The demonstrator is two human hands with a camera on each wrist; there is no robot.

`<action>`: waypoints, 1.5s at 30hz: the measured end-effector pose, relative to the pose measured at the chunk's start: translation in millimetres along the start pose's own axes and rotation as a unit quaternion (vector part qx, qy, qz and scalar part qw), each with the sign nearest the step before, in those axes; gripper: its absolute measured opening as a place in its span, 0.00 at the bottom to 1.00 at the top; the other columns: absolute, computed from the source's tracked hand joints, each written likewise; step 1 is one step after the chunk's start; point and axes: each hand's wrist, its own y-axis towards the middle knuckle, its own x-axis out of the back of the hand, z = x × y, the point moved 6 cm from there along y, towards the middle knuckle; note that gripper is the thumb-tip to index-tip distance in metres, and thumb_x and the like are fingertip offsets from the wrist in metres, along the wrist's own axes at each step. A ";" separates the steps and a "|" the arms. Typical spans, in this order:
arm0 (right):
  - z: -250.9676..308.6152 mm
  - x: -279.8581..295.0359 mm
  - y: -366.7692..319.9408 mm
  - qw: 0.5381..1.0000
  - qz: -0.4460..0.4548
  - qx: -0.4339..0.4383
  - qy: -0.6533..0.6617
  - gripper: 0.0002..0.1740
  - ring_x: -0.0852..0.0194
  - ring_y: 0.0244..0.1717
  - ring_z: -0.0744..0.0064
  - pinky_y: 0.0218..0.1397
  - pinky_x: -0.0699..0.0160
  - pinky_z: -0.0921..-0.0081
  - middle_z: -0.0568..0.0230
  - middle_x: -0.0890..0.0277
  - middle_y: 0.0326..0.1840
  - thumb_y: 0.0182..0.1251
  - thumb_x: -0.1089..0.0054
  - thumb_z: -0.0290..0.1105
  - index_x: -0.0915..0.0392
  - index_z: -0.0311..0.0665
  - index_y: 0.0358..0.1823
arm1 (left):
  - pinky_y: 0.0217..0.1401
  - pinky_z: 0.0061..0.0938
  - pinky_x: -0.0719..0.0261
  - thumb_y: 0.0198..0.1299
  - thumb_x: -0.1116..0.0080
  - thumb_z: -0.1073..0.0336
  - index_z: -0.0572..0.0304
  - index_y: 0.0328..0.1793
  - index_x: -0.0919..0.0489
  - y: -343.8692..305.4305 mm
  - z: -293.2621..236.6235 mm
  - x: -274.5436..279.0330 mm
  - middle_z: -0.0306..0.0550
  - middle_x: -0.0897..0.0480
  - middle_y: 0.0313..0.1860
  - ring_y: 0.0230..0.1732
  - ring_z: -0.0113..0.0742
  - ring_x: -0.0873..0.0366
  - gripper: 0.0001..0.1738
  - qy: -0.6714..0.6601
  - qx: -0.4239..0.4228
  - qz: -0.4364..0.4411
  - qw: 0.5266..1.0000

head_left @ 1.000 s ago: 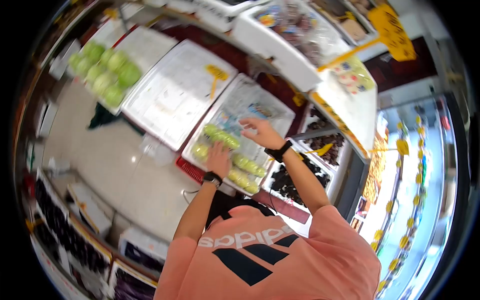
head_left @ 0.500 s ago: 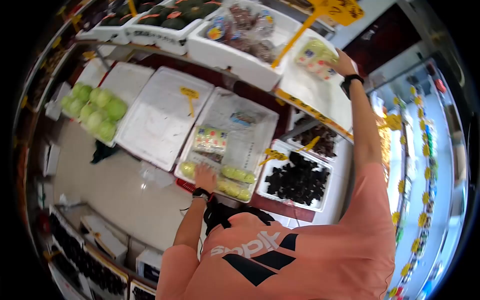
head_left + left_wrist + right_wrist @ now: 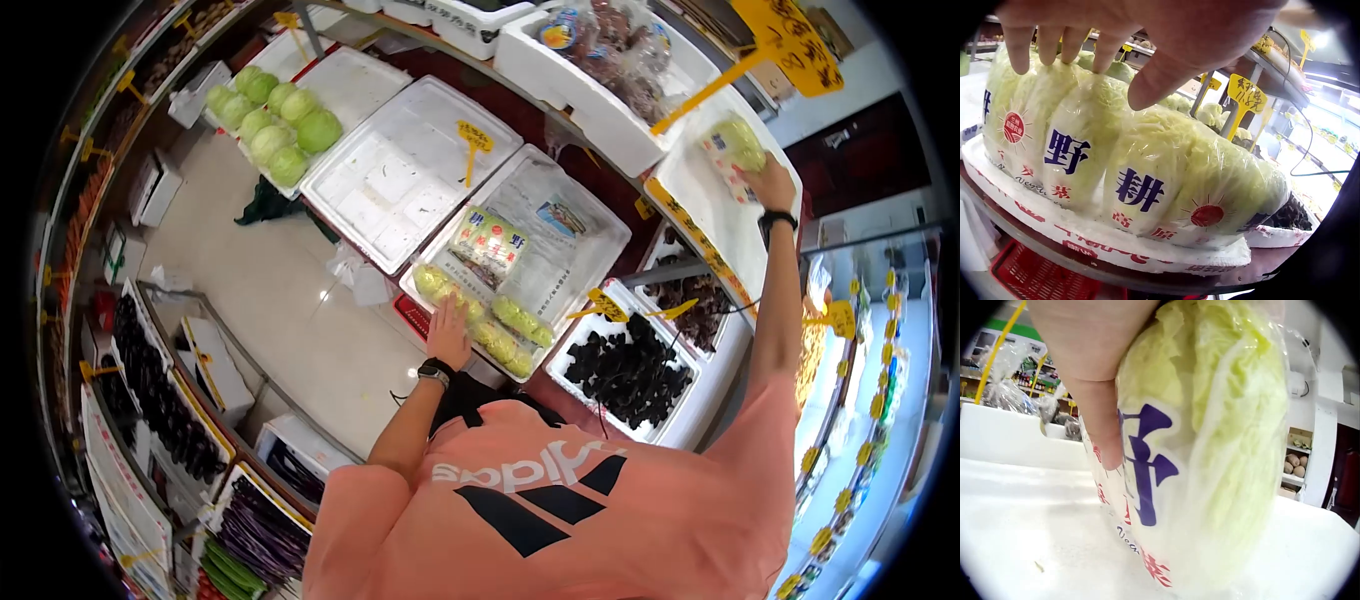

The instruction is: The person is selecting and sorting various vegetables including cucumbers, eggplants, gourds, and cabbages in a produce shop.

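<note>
My right hand (image 3: 768, 185) grips the near side of a clear printed bag of napa cabbage (image 3: 732, 150) in the white foam box (image 3: 715, 215) on the raised shelf. Close up in the right wrist view, the thumb lies along the print of this napa cabbage bag (image 3: 1222, 456). Lower down, my left hand (image 3: 450, 338) rests with its fingers extended on bagged napa cabbages (image 3: 1147, 169) at the front of another foam box (image 3: 600, 235). Behind those lies one more printed bag of napa cabbage (image 3: 488, 245).
A foam lid (image 3: 400, 170) with a yellow price tag (image 3: 475, 137) lies left of the lower box, then round green cabbages (image 3: 275, 120). Black fungus (image 3: 630, 375) fills a box at right. Bagged produce (image 3: 615, 45) stands above. A red basket (image 3: 1041, 275) sits below.
My right hand has gone from over the lower box up to the raised foam box and now grips the cabbage bag there. The left hand stays on the front bags.
</note>
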 end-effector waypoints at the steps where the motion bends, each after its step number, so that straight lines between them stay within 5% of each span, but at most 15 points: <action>1: 6.8 12.4 -16.2 1.000 -0.015 0.015 0.020 0.34 0.16 0.40 0.45 0.38 0.22 0.55 0.47 0.16 0.36 0.48 0.28 0.59 0.22 0.39 0.47 | 0.78 0.49 0.44 0.51 0.42 0.68 0.56 0.77 0.36 -1.1 -1.0 2.5 0.59 0.47 0.81 0.80 0.58 0.49 0.41 -0.012 -0.001 -0.011 1.000; 3: 21.3 44.4 -61.5 0.990 -0.080 0.039 0.113 0.29 0.17 0.36 0.43 0.35 0.22 0.55 0.46 0.16 0.34 0.54 0.28 0.53 0.22 0.37 0.47 | 0.78 0.48 0.44 0.51 0.42 0.68 0.56 0.77 0.37 -0.6 -0.4 2.1 0.59 0.47 0.81 0.80 0.57 0.49 0.42 -0.008 -0.002 -0.007 1.000; 5: 55.4 81.2 -125.2 0.964 -0.105 0.024 0.245 0.27 0.13 0.43 0.57 0.43 0.19 0.66 0.49 0.14 0.42 0.58 0.27 0.46 0.22 0.38 0.53 | 0.78 0.47 0.44 0.51 0.41 0.67 0.56 0.77 0.38 -0.3 1.3 1.9 0.58 0.48 0.81 0.81 0.56 0.50 0.43 -0.007 -0.004 -0.003 1.000; 7: 78.9 96.2 -186.1 0.923 -0.064 -0.035 0.377 0.28 0.17 0.47 0.71 0.50 0.19 0.72 0.57 0.14 0.47 0.58 0.25 0.40 0.22 0.33 0.56 | 0.78 0.47 0.44 0.51 0.41 0.68 0.56 0.77 0.37 -1.6 3.0 1.9 0.58 0.48 0.81 0.81 0.56 0.50 0.43 -0.016 -0.003 -0.004 1.000; 11: 136.5 44.6 -278.9 0.818 0.034 -0.069 0.569 0.28 0.17 0.43 0.75 0.43 0.16 0.77 0.58 0.16 0.45 0.52 0.23 0.26 0.22 0.29 0.56 | 0.78 0.49 0.44 0.51 0.42 0.68 0.56 0.77 0.37 -0.7 1.9 1.0 0.58 0.48 0.81 0.81 0.57 0.50 0.42 -0.022 -0.001 0.000 1.000; 12: 156.1 21.3 -290.0 0.866 0.074 -0.043 0.493 0.27 0.18 0.43 0.75 0.46 0.17 0.75 0.60 0.15 0.45 0.50 0.23 0.25 0.21 0.30 0.54 | 0.78 0.49 0.44 0.51 0.42 0.68 0.56 0.77 0.37 -0.2 1.6 0.1 0.58 0.47 0.81 0.81 0.58 0.50 0.42 -0.021 -0.001 0.002 1.000; 14: 209.7 -14.7 -297.9 0.831 0.126 -0.027 0.541 0.27 0.15 0.43 0.70 0.48 0.18 0.73 0.57 0.13 0.44 0.51 0.22 0.33 0.20 0.34 0.53 | 0.78 0.50 0.44 0.51 0.43 0.68 0.57 0.77 0.37 -0.4 2.1 -2.4 0.58 0.47 0.81 0.80 0.59 0.50 0.41 -0.019 -0.003 0.008 1.000; 16: 246.3 -55.2 -299.2 0.922 0.086 0.027 0.377 0.27 0.16 0.39 0.51 0.39 0.20 0.63 0.52 0.16 0.36 0.51 0.24 0.48 0.21 0.42 0.48 | 0.78 0.51 0.44 0.52 0.43 0.68 0.57 0.77 0.37 1.4 1.5 2.8 0.59 0.46 0.81 0.80 0.60 0.50 0.41 -0.019 -0.013 0.016 1.000; 18: 273.7 -122.0 -301.0 0.968 0.080 0.038 0.236 0.29 0.18 0.35 0.49 0.35 0.22 0.56 0.55 0.18 0.34 0.49 0.24 0.47 0.24 0.43 0.49 | 0.78 0.51 0.45 0.52 0.43 0.68 0.57 0.76 0.36 2.6 3.3 5.6 0.59 0.46 0.80 0.80 0.60 0.50 0.40 -0.016 -0.025 0.024 0.999; 25: 272.0 -280.3 -322.1 0.950 0.202 -0.118 0.208 0.32 0.17 0.42 0.46 0.42 0.18 0.54 0.50 0.16 0.38 0.43 0.21 0.45 0.25 0.42 0.49 | 0.79 0.50 0.47 0.55 0.41 0.64 0.60 0.76 0.37 -24.2 26.3 6.1 0.61 0.46 0.80 0.81 0.59 0.51 0.40 -0.002 -0.040 0.063 0.997; 30: 247.8 -342.2 -343.9 0.958 0.191 -0.056 0.207 0.29 0.18 0.41 0.46 0.45 0.20 0.52 0.52 0.17 0.36 0.42 0.22 0.41 0.26 0.48 0.48 | 0.78 0.51 0.45 0.52 0.38 0.62 0.62 0.74 0.35 -63.5 49.3 -0.6 0.63 0.44 0.79 0.80 0.61 0.50 0.41 -0.016 -0.017 0.104 0.994; 32: 252.2 -344.8 -349.6 0.957 0.188 -0.064 0.209 0.29 0.18 0.42 0.44 0.44 0.21 0.54 0.50 0.17 0.36 0.40 0.22 0.37 0.27 0.45 0.46 | 0.77 0.50 0.42 0.53 0.37 0.61 0.61 0.74 0.35 -82.0 67.2 -12.5 0.62 0.42 0.77 0.79 0.61 0.48 0.41 -0.011 0.000 0.117 0.993; 37: 257.2 -337.5 -353.0 0.942 0.252 -0.107 0.195 0.43 0.16 0.46 0.48 0.49 0.19 0.58 0.50 0.16 0.41 0.34 0.16 0.56 0.28 0.42 0.49 | 0.69 0.49 0.32 0.54 0.37 0.59 0.59 0.69 0.30 -114.1 111.8 -14.3 0.61 0.30 0.70 0.74 0.60 0.39 0.35 0.028 0.075 0.142 0.987; 40: 269.1 -312.0 -355.6 0.929 0.290 -0.108 0.201 0.40 0.19 0.51 0.47 0.54 0.21 0.57 0.48 0.18 0.46 0.40 0.18 0.50 0.27 0.40 0.53 | 0.65 0.49 0.28 0.56 0.38 0.56 0.59 0.67 0.28 -136.8 146.0 -24.9 0.59 0.26 0.66 0.70 0.58 0.34 0.32 0.010 0.144 0.159 0.977; 45: 289.4 -242.0 -372.0 0.937 0.069 0.027 0.342 0.30 0.26 0.56 0.43 0.61 0.29 0.56 0.45 0.22 0.53 0.55 0.29 0.39 0.27 0.33 0.57 | 0.62 0.49 0.24 0.61 0.42 0.50 0.59 0.65 0.26 -194.8 179.2 -43.3 0.63 0.20 0.58 0.60 0.63 0.24 0.30 -0.041 0.276 0.199 0.940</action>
